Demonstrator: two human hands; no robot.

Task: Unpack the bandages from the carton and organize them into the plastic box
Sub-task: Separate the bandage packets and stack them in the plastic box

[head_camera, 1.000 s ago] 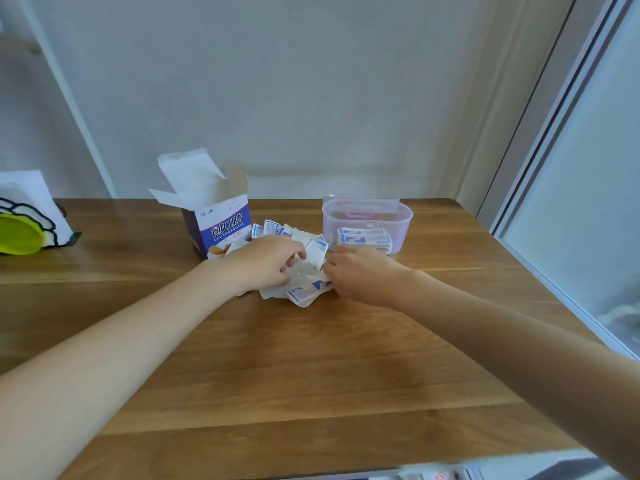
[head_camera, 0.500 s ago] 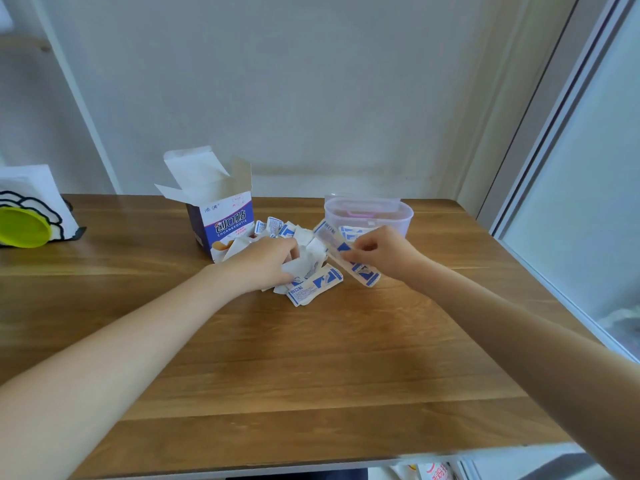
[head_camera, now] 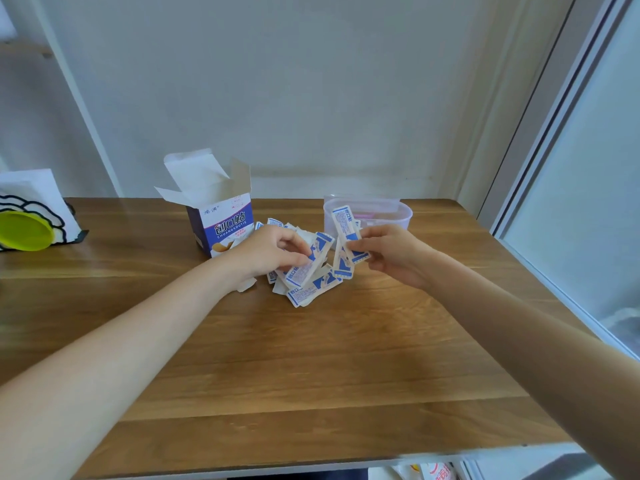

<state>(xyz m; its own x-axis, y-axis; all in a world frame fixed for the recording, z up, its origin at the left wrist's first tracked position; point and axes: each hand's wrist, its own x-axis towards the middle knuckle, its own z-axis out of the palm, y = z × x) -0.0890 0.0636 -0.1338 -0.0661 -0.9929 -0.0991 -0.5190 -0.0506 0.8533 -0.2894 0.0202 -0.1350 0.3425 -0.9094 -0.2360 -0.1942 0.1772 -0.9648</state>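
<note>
The wooden table (head_camera: 311, 358) fills most of what I see, and I take the carton (head_camera: 221, 220) standing on it as my mark for everything else. The carton is upright toward the far edge, its top flaps open, blue and white print facing me. Well to the right of the carton, also near the far edge, stands the clear plastic box (head_camera: 398, 218), open at the top, with something pink showing inside that I cannot make out. Far to the left of the carton a white holder (head_camera: 34, 199) with a black wavy pattern sits at the table's edge, a yellow-green disc (head_camera: 24, 230) in front of it.

Between the carton and the plastic box, a little nearer to me, lies the loose pile of bandages (head_camera: 311, 289), white wrappers with blue print, overlapping every which way.

My left hand (head_camera: 266, 251) is just to the right of the carton, over the pile, fingers curled, pinching the upper end of one wrapped bandage (head_camera: 304, 268) that slants down onto the heap. My right hand (head_camera: 391, 254) is further right, in front of the plastic box, thumb and fingers closed on a few bandages held together (head_camera: 346, 226), their upper ends rising against the box's near wall.
</note>
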